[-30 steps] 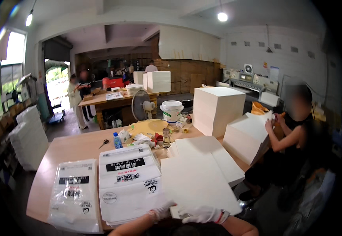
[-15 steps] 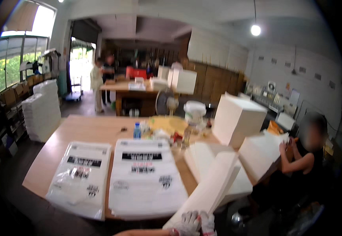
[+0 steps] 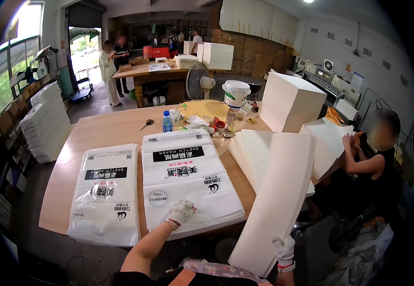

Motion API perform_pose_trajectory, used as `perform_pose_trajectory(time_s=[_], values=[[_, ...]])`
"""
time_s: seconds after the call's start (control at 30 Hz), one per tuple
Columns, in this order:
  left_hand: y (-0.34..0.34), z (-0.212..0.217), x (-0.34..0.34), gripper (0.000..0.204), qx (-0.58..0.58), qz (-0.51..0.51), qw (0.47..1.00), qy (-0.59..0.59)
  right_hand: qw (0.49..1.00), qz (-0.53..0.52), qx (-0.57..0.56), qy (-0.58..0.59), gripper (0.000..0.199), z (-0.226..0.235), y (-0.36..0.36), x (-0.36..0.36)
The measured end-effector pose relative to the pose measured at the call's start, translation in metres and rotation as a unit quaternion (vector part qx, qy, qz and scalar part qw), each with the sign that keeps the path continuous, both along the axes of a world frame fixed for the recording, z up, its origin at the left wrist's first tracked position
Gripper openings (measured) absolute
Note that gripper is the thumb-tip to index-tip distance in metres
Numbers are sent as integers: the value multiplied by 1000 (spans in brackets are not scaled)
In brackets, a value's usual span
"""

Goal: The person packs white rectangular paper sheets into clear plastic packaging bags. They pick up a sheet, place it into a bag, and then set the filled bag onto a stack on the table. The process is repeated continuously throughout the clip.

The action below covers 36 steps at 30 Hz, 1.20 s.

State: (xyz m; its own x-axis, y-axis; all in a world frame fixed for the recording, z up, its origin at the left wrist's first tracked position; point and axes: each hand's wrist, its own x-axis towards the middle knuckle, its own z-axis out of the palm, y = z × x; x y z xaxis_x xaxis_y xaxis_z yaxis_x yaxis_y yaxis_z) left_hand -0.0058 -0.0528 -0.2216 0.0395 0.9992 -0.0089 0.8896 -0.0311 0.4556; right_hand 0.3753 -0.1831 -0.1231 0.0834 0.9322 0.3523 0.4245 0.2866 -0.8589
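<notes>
My left hand (image 3: 180,213), in a white knitted glove, rests on the near part of the right pile of printed clear-and-white plastic bags (image 3: 192,164). Its fingers are bent and closed against the top bag. At the lower right, my gloved right hand (image 3: 283,250) grips the edge of a long, curved bundle of cream paper sheets (image 3: 276,200). This bundle slants from beside my waist up over the table edge, covering part of a fanned paper stack (image 3: 251,155). A second pile of plastic bags (image 3: 104,193) lies further left.
Behind the bags are a blue-capped bottle (image 3: 167,122), scissors (image 3: 147,124), a glass jar (image 3: 229,125) and a white bucket (image 3: 235,93). A tall paper block (image 3: 290,102) stands back right. A seated person (image 3: 366,162) handles paper at the right. A fan (image 3: 200,82) stands beyond the table (image 3: 57,209).
My left hand has left the lower end of the paper bundle and moved onto the right bag pile. My right hand stays at the bundle, further right. The view has tilted down.
</notes>
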Motion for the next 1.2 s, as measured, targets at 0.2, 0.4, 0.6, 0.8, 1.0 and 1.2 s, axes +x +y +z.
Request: perform_pose_trajectory(time_s=[0.2,0.4,0.6,0.8,1.0,1.2], values=[[0,-29,-4,26,54,-40,997,-26,993,50,32,-103,18,15,-20,-7],[38,-53,-11,26,333,-182,923,62,960,84,90,-250,19,20,-20,-22],[104,-28,-46,18,-208,21,737,-643,924,203,93,-310,23,35,-30,-49],[133,196,-42,12,-26,-196,731,-653,865,239,-21,-441,22,-20,-16,-34],[114,208,-48,16,-48,-122,838,-530,945,179,-128,-242,28,16,-35,-32],[63,201,36,23,94,-101,960,-242,772,268,130,-561,22,7,10,-12]])
